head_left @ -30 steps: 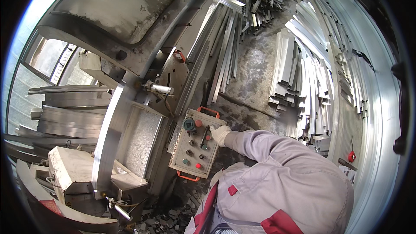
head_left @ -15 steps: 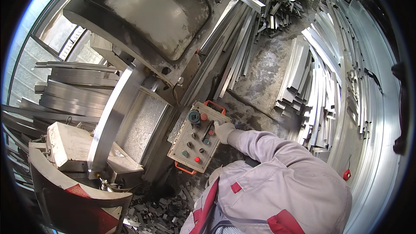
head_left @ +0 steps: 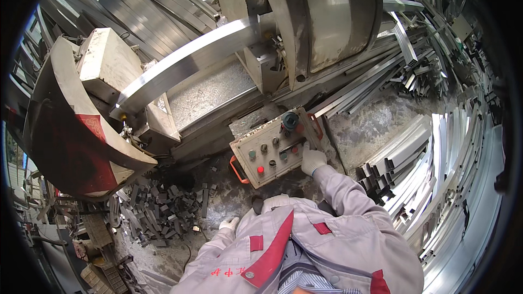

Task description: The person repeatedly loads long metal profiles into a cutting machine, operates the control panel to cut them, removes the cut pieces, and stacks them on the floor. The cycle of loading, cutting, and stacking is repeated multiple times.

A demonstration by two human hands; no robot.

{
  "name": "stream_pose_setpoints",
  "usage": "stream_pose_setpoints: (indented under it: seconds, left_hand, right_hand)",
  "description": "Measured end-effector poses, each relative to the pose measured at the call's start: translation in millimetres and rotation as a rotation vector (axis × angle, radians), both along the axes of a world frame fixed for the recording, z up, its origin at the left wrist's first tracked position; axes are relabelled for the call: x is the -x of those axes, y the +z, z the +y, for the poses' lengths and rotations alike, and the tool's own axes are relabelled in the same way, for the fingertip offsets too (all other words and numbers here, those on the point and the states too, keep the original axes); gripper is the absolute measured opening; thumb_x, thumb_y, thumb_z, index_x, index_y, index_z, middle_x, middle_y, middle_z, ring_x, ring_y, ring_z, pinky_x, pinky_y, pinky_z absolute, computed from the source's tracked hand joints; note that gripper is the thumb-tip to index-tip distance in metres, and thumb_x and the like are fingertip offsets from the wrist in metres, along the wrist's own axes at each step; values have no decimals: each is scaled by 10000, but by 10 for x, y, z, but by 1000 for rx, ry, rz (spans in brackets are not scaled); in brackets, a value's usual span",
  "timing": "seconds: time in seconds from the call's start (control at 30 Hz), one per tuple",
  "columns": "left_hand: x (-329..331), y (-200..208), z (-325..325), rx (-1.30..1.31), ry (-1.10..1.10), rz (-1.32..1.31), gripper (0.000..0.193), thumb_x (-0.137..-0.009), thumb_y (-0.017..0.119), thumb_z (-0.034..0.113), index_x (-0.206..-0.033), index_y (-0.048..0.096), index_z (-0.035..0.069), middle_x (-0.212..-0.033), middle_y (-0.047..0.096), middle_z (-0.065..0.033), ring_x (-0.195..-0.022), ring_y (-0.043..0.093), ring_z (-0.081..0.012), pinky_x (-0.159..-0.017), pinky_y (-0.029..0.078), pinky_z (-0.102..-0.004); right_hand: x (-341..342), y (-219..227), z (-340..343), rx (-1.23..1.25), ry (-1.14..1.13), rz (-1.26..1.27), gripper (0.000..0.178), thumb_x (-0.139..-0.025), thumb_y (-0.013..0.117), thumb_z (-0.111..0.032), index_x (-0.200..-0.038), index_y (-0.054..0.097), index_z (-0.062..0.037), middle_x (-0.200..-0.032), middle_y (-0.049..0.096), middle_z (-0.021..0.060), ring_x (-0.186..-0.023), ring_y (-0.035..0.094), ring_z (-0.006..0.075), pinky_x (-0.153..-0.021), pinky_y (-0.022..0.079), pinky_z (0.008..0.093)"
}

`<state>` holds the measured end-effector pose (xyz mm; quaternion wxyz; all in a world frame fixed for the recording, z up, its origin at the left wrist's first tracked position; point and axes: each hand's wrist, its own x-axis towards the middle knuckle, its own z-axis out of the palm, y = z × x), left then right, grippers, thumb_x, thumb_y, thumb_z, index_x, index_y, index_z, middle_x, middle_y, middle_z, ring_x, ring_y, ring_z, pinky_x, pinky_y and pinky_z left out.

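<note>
My right hand [head_left: 314, 160], in a pale glove, is at the right end of a beige control box [head_left: 261, 158]. A finger stretches onto its face near a red button [head_left: 299, 128]; whether it presses anything I cannot tell. A large dark green knob [head_left: 290, 120] sits beside that button, and a red button [head_left: 260, 170] glows at the near left corner. Down at my left side is my gloved left hand [head_left: 230, 223], small in view, fingers apart and holding nothing. Beyond the box, a long silver metal profile [head_left: 185, 57] lies across the machine.
A big hooded machine guard [head_left: 338, 16] stands behind the box; another curved guard [head_left: 71, 130] with red panels is at left. Dark metal offcuts [head_left: 163, 207] litter the floor at lower left. Long metal profiles [head_left: 414, 158] are stacked at right.
My view has swung, so the machine and box appear turned and more of the left side shows. My left hand has come into view. My right hand stays at the box's right end.
</note>
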<state>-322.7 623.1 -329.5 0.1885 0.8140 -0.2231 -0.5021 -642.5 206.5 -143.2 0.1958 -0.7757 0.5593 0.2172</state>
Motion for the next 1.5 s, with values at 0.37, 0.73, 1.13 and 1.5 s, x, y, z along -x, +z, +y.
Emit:
stream_pose_setpoints:
  seconds: [0.37, 0.73, 1.13, 1.5]
  left_hand:
    - [48, -196, 63, -18, 117, 15, 600, -936, 891, 466, -1321, 828, 10, -1214, 852, -193, -1125, 802, -280, -1019, 615, -403]
    - [-78, -520, 195, 21, 288, 15, 592, -964, 877, 482, -1332, 824, 21, -1233, 849, -189, -1122, 805, -280, -1014, 614, -410]
    - [439, -338, 515, -101, 573, -64, 673, -936, 829, 604, -1390, 804, 108, -1395, 799, -161, -1330, 732, -361, -1169, 554, -473]
    - [1431, -436, 1268, -137, 825, 37, 684, -959, 765, 606, -1369, 807, 60, -1366, 801, -208, -1322, 732, -374, -1171, 542, -454]
  right_hand:
    - [-56, 30, 1, 20, 21, 39, 901, -987, 593, -170, -1765, 220, 88, -1235, 814, 289, -1112, 821, 417, -962, 643, 517]
    - [-25, -78, 0, 32, -16, 6, 936, -956, 640, -199, -1763, 243, 60, -1240, 800, 312, -1141, 797, 464, -1008, 623, 542]
    - [242, -419, -305, 129, 308, 55, 1102, -901, 753, -343, -1775, 202, 41, -1336, 723, 411, -1258, 722, 537, -1089, 581, 553]
    - [-109, -416, -368, 94, 294, 132, 1071, -901, 725, -285, -1776, 194, 33, -1337, 717, 412, -1275, 700, 564, -1094, 573, 563]
